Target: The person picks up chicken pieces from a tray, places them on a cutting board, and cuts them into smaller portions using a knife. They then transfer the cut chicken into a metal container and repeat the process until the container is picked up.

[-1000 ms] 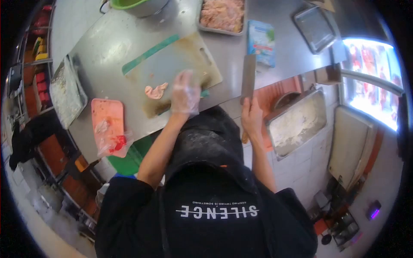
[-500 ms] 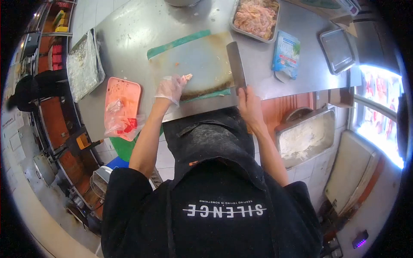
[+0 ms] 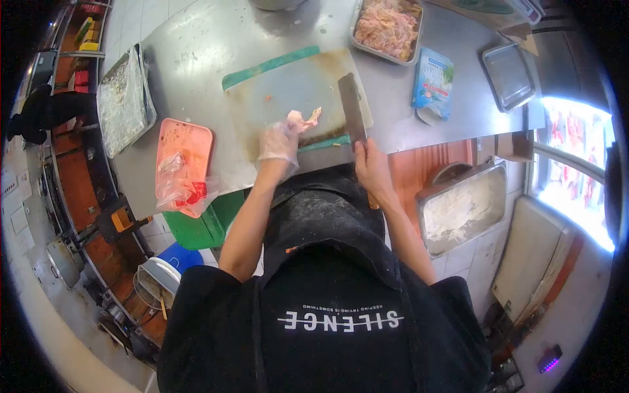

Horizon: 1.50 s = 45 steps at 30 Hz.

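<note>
My left hand (image 3: 279,143), in a clear plastic glove, is closed at the near left part of the cutting board (image 3: 282,95). A pale pink piece of raw meat (image 3: 305,120) sticks out from its fingertips over the board. My right hand (image 3: 372,164) is wrapped round the handle of a cleaver (image 3: 352,105). The broad blade points away from me, above the right side of the board. A green cloth (image 3: 272,67) shows from under the board's far edge.
A metal tray of raw meat (image 3: 388,29) stands at the back. Right of the board lie a blue packet (image 3: 433,85) and a metal tray (image 3: 510,77). At left are a pink tray (image 3: 186,137) and a plastic-covered tray (image 3: 126,101). A pan of white powder (image 3: 464,206) sits lower right.
My left hand has shifted slightly right and toward me, and more of the meat shows at its fingertips. The cleaver has moved a little left and toward me with my right hand.
</note>
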Tool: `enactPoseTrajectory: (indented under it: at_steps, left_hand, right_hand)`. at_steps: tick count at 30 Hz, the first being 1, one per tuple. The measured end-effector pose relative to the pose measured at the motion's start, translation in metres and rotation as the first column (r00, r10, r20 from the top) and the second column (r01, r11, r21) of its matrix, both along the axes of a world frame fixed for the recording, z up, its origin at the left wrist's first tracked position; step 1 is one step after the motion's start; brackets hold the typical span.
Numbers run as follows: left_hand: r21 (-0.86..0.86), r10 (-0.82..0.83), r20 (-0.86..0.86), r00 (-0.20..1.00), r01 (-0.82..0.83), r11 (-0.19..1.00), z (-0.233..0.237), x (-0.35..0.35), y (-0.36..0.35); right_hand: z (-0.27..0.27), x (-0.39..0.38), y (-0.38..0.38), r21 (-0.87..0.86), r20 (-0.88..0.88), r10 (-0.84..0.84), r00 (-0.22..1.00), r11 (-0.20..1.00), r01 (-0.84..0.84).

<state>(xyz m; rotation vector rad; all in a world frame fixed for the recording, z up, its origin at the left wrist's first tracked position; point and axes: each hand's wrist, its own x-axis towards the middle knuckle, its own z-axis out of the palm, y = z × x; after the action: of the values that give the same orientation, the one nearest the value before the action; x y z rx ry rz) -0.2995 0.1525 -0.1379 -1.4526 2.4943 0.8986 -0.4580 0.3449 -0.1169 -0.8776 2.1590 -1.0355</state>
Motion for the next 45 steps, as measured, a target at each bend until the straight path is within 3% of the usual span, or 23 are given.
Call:
enactPoseTrajectory:
  at_steps: [3,6,9,12,15,18,21,24,26,27,29,31,33,36,39,41,42,45]
  left_hand:
    - [-0.122,0.051,-0.024,0.998,-0.053,0.991,-0.004,0.004,0.013]
    - [-0.142,0.079,-0.172,0.982,-0.104,0.984,0.037,-0.006,0.014]
    - [-0.389,-0.171,-0.223,0.960,0.073,0.918,-0.016,0.010,-0.003]
    - [-0.423,-0.327,-0.376,0.867,0.154,0.893,-0.022,0.010,-0.016]
    - [-0.192,-0.283,-0.390,0.876,0.224,0.956,-0.023,0.004,-0.022]
    - [-0.452,-0.404,-0.338,0.850,0.229,0.862,-0.008,0.006,-0.011]
    - [-0.447,-0.412,-0.181,0.893,0.299,0.843,-0.006,-0.002,-0.011]
    - [-0.473,-0.373,-0.319,0.871,0.195,0.859,-0.020,-0.006,-0.012]
    - [-0.082,-0.121,-0.412,0.903,0.095,0.992,-0.014,-0.015,-0.010]
    - [0.129,0.018,-0.412,0.911,0.039,0.991,-0.010,-0.018,-0.007]
    - [0.128,-0.089,-0.513,0.854,0.179,0.976,-0.048,-0.022,-0.013]
    - [0.294,0.014,-0.473,0.881,0.143,0.945,-0.044,-0.026,-0.013]
    - [0.578,0.273,-0.220,0.936,-0.101,0.810,-0.033,-0.029,-0.007]
    - [0.609,0.340,-0.218,0.915,-0.145,0.780,-0.034,-0.021,-0.003]
    - [0.543,0.090,-0.029,0.995,-0.061,0.838,-0.041,-0.009,-0.019]
    - [0.228,-0.225,0.022,0.974,0.214,0.950,-0.048,0.012,-0.030]
    - [0.068,-0.360,0.090,0.928,0.355,0.932,-0.040,0.018,-0.033]
    - [0.154,-0.167,0.260,0.951,0.130,0.980,-0.018,0.028,-0.042]
  right_hand:
    - [0.010,0.001,-0.003,0.101,-0.018,0.070,0.997,0.993,-0.068]
    - [-0.013,0.008,-0.003,0.069,-0.067,0.123,0.990,0.991,-0.118]
    - [-0.016,0.013,-0.008,0.168,-0.060,0.209,0.976,0.966,-0.196]
    - [-0.021,0.015,-0.011,0.189,-0.057,0.217,0.974,0.961,-0.203]
    - [-0.019,0.014,-0.013,0.151,-0.067,0.175,0.982,0.975,-0.163]
    - [-0.022,0.007,-0.011,0.149,-0.042,0.162,0.986,0.977,-0.154]
    - [-0.021,0.003,-0.009,0.116,-0.083,0.147,0.986,0.984,-0.137]
    - [-0.015,0.000,-0.006,0.083,-0.076,0.122,0.990,0.990,-0.115]
    - [-0.010,0.000,-0.006,0.080,-0.069,0.079,0.994,0.994,-0.074]
    - [-0.009,0.002,-0.004,0.083,-0.063,0.059,0.996,0.995,-0.054]
    - [-0.011,0.006,-0.005,0.071,-0.077,0.046,0.996,0.997,-0.041]
    - [-0.017,0.011,-0.008,0.073,-0.089,0.055,0.995,0.996,-0.048]
    - [-0.023,0.016,-0.013,0.089,-0.102,0.078,0.992,0.994,-0.069]
    - [-0.024,0.023,-0.025,0.150,-0.138,0.150,0.979,0.980,-0.129]
    - [-0.021,0.026,-0.038,0.362,-0.188,0.330,0.925,0.899,-0.247]
    - [-0.019,0.020,-0.042,0.394,-0.233,0.305,0.923,0.898,-0.197]
    - [-0.018,0.017,-0.043,0.408,-0.256,0.297,0.920,0.896,-0.176]
    - [-0.012,0.016,-0.041,0.409,-0.265,0.277,0.924,0.900,-0.153]
